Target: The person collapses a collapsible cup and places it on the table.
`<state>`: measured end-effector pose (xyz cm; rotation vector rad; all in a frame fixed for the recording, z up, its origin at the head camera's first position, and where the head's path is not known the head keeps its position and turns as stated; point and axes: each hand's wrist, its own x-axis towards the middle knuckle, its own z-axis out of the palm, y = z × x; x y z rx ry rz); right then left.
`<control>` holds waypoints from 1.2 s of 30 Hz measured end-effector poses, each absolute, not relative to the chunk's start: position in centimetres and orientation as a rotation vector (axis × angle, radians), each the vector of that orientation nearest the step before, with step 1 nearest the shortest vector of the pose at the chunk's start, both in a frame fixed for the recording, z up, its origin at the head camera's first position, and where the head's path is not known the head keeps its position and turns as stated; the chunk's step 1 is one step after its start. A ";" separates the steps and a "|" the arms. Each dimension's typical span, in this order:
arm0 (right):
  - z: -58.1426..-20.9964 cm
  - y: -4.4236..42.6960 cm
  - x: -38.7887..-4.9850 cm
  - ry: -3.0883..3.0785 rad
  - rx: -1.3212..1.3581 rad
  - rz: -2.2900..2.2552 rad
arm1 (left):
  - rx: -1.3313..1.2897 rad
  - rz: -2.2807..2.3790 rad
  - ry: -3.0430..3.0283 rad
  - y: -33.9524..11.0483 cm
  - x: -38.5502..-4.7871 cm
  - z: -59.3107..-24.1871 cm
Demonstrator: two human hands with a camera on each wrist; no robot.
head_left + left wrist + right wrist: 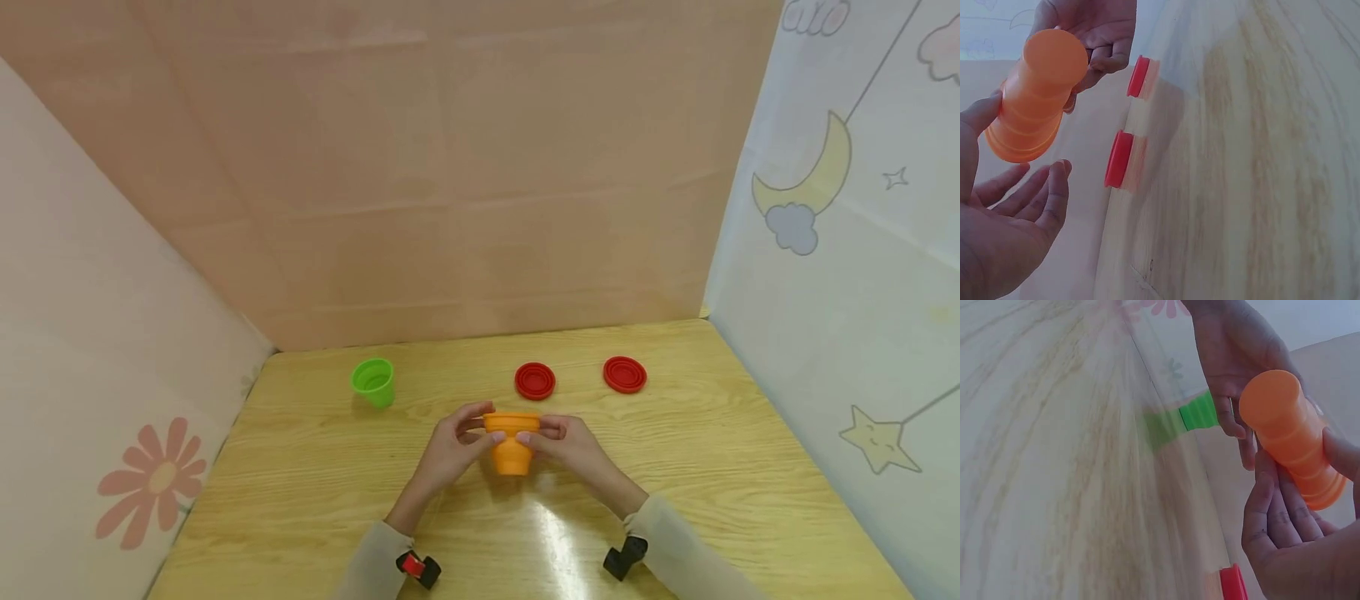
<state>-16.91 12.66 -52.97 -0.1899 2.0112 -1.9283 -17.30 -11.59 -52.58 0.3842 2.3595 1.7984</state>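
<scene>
Between my two hands is an orange collapsible cup [513, 458], drawn out to its stepped height. It is held up off the table, its wide rim at the top in the head view. My left hand [450, 450] grips the cup from the left, thumb on the near side and fingers toward the rim. From the right, my right hand [573, 450] holds it the same way. Both wrist views show the cup's round base [1055, 59] facing the camera; the inside of the cup is hidden.
A green collapsible cup [381, 394], extended, stands at the back left of the wooden table [300, 500]. Two flattened red collapsible cups [536, 395] lie behind my hands, one of them farther right. Patterned side walls and a tan back panel [465, 250] enclose the table.
</scene>
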 end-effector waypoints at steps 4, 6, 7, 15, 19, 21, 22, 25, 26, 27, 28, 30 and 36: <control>-53.1 12.6 -17.0 1.970 -0.194 -1.924 | 0.404 1.806 2.363 -11.7 -17.4 -52.7; -53.0 12.6 -17.1 1.979 -0.199 -1.904 | 0.410 1.807 2.357 -11.7 -17.5 -52.8; -53.0 12.6 -17.2 1.983 -0.208 -1.890 | 0.400 1.805 2.355 -11.7 -17.6 -52.8; -52.8 13.0 -17.8 2.009 -0.251 -1.772 | 0.335 1.831 2.315 -11.9 -18.0 -53.1; -52.8 13.0 -17.8 2.048 -0.209 -1.732 | 0.321 1.838 2.296 -12.0 -18.1 -53.1; -52.7 13.0 -17.8 2.074 -0.188 -1.751 | 0.298 1.851 2.273 -12.0 -18.2 -53.1; -52.6 13.0 -17.9 2.084 -0.188 -1.773 | 0.288 1.864 2.259 -12.0 -18.2 -53.1; -52.5 13.0 -18.0 2.091 -0.199 -1.871 | 0.262 1.899 2.222 -11.8 -18.3 -53.0; -52.5 13.0 -18.0 2.082 -0.198 -1.903 | 0.261 1.912 2.208 -11.7 -18.3 -53.0; -52.5 13.0 -18.1 2.071 -0.198 -1.932 | 0.263 1.927 2.192 -11.6 -18.3 -52.9; -52.6 13.1 -18.1 2.059 -0.196 -1.951 | 0.275 1.939 2.180 -11.5 -18.3 -52.9; -52.7 13.0 -18.1 2.035 -0.180 -1.981 | 0.282 1.960 2.147 -11.3 -18.4 -52.8; -52.5 12.8 -17.9 1.883 -0.206 -2.067 | 0.229 2.010 2.074 -10.9 -18.1 -52.7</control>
